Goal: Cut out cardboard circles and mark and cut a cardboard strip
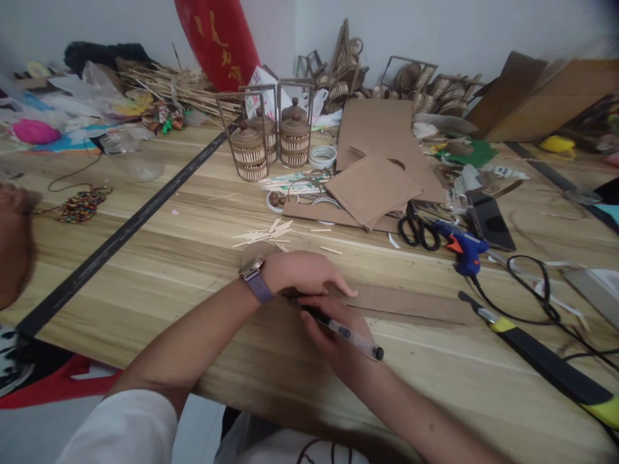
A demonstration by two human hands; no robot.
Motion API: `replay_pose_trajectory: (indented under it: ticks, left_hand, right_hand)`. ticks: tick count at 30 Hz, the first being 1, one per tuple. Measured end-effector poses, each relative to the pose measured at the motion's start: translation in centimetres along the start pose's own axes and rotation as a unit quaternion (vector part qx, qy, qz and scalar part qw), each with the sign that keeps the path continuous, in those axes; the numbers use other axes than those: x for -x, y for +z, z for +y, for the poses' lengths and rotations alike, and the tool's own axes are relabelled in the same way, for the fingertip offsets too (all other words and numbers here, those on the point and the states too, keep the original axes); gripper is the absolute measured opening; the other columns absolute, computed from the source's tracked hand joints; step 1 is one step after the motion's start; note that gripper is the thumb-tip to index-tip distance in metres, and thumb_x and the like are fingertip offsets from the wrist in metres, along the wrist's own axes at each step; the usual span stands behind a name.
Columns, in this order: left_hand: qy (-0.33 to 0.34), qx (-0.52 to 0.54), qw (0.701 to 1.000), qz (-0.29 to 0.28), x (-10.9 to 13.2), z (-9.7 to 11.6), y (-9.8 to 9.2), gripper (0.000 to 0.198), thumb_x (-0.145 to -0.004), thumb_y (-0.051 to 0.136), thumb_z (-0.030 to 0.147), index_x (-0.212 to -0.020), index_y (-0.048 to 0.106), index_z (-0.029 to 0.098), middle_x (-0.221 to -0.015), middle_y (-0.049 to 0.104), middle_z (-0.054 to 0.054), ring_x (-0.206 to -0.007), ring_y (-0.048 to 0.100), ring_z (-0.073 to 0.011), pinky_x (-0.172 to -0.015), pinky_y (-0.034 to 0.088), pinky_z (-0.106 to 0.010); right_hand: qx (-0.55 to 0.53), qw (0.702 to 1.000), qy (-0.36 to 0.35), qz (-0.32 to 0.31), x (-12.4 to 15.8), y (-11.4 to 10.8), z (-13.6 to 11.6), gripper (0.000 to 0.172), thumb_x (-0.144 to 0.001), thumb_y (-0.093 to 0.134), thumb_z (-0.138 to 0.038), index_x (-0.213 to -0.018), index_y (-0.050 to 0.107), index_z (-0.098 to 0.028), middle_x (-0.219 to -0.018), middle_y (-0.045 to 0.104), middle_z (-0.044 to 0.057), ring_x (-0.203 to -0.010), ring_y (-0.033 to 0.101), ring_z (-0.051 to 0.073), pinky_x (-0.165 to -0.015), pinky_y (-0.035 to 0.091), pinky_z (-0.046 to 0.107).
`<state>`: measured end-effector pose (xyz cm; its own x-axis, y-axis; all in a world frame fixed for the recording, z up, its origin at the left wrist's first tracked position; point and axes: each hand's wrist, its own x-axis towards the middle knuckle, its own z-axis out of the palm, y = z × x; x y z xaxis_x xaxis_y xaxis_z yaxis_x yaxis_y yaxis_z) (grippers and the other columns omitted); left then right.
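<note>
My left hand (309, 274) lies over the left part of a long cardboard strip (411, 303), its fingers stretched out toward the right. Just below it, my right hand (338, 325) grips a black-capped clear pen (351, 334), whose tip is hidden near the left palm. A round cardboard piece (258, 253) shows partly behind my left wrist. Thin wooden sticks (265, 233) are scattered beyond it.
Black scissors (418, 232), a blue glue gun (463, 248) with its cable and a yellow-black cutter (541, 357) lie right. Cardboard sheets (374, 190) and small lidded baskets (249, 151) stand or lie behind. Another person's hand (14, 238) is at far left.
</note>
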<state>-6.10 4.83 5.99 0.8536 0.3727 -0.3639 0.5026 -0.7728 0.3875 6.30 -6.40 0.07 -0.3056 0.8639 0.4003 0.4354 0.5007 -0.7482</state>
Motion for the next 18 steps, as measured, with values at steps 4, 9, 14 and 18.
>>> replay_pose_trajectory:
  ticks: [4,9,14,18]
  left_hand:
    - [0.006,0.003,1.000,0.015,0.0,-0.3,0.2,0.052,-0.094,0.057,0.010,-0.136,0.066,0.039,-0.117,0.081,-0.002,-0.090,0.073,-0.0206,-0.067,0.044,-0.025]
    - [0.007,0.003,1.000,0.008,-0.1,-0.4,0.3,0.051,-0.094,0.056,0.011,-0.137,0.066,0.039,-0.115,0.081,-0.002,-0.088,0.073,-0.0195,-0.066,0.044,-0.025]
    - [0.009,0.018,1.000,-0.004,0.0,-0.1,0.0,0.045,-0.101,0.050,0.015,-0.139,0.065,0.033,-0.122,0.079,-0.004,-0.095,0.073,-0.0203,-0.070,0.044,-0.025]
    - [0.005,0.014,1.000,-0.014,0.0,0.0,-0.1,0.048,-0.099,0.051,0.011,-0.140,0.064,0.033,-0.124,0.078,-0.005,-0.093,0.073,-0.0203,-0.068,0.044,-0.025]
  right_hand:
    - [0.006,1.000,0.011,0.007,0.1,-0.6,-0.1,0.017,-0.089,0.057,-0.017,-0.094,0.072,-0.024,-0.091,0.081,0.006,-0.084,0.078,0.023,-0.079,0.064,0.033]
    - [0.007,1.000,0.004,0.013,0.0,-0.5,-0.2,0.019,-0.090,0.057,-0.017,-0.093,0.073,-0.025,-0.090,0.082,0.005,-0.083,0.078,0.023,-0.077,0.065,0.033]
    - [-0.018,1.000,0.014,0.011,-0.2,0.2,-0.1,0.019,-0.092,0.058,-0.017,-0.096,0.075,-0.024,-0.095,0.083,0.006,-0.085,0.079,0.023,-0.081,0.065,0.034]
    - [-0.019,1.000,0.017,0.005,-0.1,0.3,0.0,0.020,-0.092,0.058,-0.018,-0.098,0.076,-0.022,-0.095,0.083,0.007,-0.085,0.079,0.024,-0.081,0.065,0.036]
